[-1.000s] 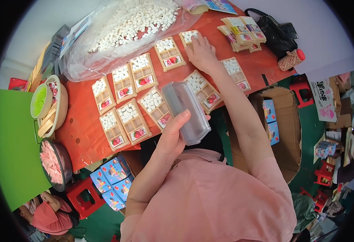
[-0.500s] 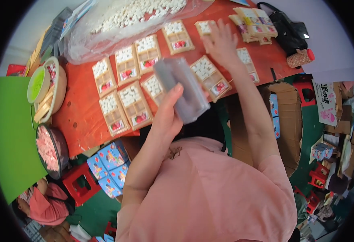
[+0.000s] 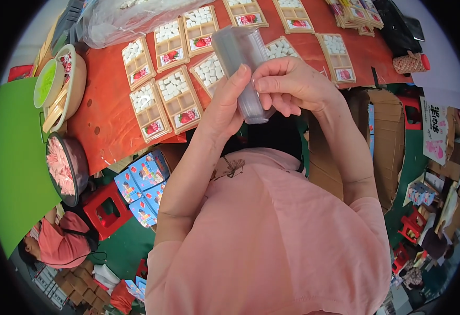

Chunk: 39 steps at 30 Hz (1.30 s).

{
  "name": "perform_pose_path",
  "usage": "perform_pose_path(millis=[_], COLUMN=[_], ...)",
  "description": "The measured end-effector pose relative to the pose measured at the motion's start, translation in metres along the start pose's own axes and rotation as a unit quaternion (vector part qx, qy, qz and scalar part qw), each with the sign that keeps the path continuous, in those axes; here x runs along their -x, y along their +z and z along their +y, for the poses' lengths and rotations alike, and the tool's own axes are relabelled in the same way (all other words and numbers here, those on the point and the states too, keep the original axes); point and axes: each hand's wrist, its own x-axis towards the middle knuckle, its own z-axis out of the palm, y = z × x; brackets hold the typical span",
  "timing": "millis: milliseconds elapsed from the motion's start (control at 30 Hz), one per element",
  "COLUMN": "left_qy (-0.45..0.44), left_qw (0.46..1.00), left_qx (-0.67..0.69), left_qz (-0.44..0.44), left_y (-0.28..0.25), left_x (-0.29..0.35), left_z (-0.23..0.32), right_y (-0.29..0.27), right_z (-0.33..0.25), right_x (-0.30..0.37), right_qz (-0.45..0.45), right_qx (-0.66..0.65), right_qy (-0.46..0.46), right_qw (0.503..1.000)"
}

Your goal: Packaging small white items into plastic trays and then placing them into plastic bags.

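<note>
Clear rectangular plastic covers fill the left hand, the right hand narrowly pinching their edge.

The right hand has been drawn back from the tray toward the worktop's far edge and brought against a stack of clear plastic pieces by the front edge; the far tray's lower compartments are uncovered, and a nearer tray is partly hidden
</note>
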Motion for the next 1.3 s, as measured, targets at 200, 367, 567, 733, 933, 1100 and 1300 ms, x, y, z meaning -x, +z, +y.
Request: perform_pose_path(millis=[200,367,567,733,933,1100,1300], left_qy=[-0.005,-0.019,0.055,0.058,0.025,0.009,0.037], left_qw=[1.000,0.995,0.991,0.992,0.996,0.996,0.997], left_qx=[-0.011,0.022,0.004,-0.023,0.023,0.052,0.029], left_qz=[0.019,-0.100,0.125,0.107,0.085,0.078,0.057], left_y=[-0.001,-0.004,0.033,0.043,0.035,0.034,0.031], left_x=[-0.004,-0.013,-0.035,-0.075,-0.133,-0.159,-0.152], left_z=[0.001,0.002,0.016,0.028,0.027,0.031,0.032], right_y=[-0.001,0.007,-0.005,-0.041,-0.127,-0.190,-0.193], right_z=[0.007,-0.001,0.004,-0.026,-0.046,-0.047,-0.052], right_x=[-0.003,0.004,-0.005,-0.014,-0.041,-0.055,-0.049], right_qz=[0.024,0.050,0.280,0.359,0.287,0.241,0.245], right_qx=[-0.045,0.020,0.199,0.132,0.000,0.064,0.117], right_qy=[-0.004,-0.038,-0.193,-0.235,-0.249,-0.215,-0.218], right_qw=[0.999,0.998,0.919,0.894,0.925,0.944,0.938])
